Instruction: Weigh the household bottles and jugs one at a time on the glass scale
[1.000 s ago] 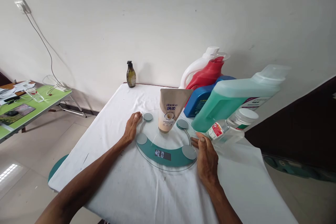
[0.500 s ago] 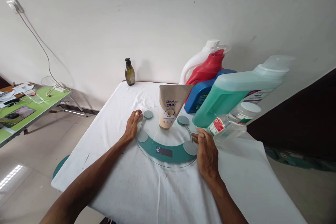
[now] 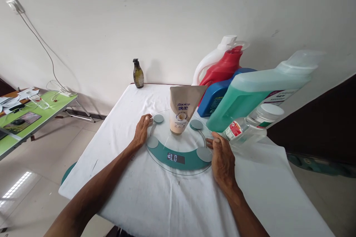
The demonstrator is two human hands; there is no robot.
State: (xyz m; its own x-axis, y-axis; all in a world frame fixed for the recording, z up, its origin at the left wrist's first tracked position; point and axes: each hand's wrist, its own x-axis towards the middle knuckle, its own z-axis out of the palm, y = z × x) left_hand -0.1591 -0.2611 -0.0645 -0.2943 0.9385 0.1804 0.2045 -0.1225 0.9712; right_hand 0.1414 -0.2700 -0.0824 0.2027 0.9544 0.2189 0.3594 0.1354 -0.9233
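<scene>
A round glass bathroom scale (image 3: 182,161) with a green band lies on the white-covered table. Its small display (image 3: 176,157) shows lit characters. A beige Rejoice tube (image 3: 183,109) stands upright on the glass, cap down, and neither hand touches it. My left hand (image 3: 142,129) grips the scale's left rim, thumb uppermost. Around the right rim is my right hand (image 3: 222,155), with its fingertips at the glass edge and partly hidden. Close to this hand, a clear bottle with a white lid (image 3: 250,127) leans rightward in the view.
Behind the scale on the right stand a green detergent jug (image 3: 244,96), a blue bottle (image 3: 213,98), a red bottle (image 3: 222,66) and a white jug (image 3: 207,61). A dark pump bottle (image 3: 138,74) is at the table's back left corner. Further left is a green table (image 3: 52,100).
The scale's display has gone from mostly dark to showing larger lit characters. Both hands keep their places at the rim. The whole view has shifted slightly.
</scene>
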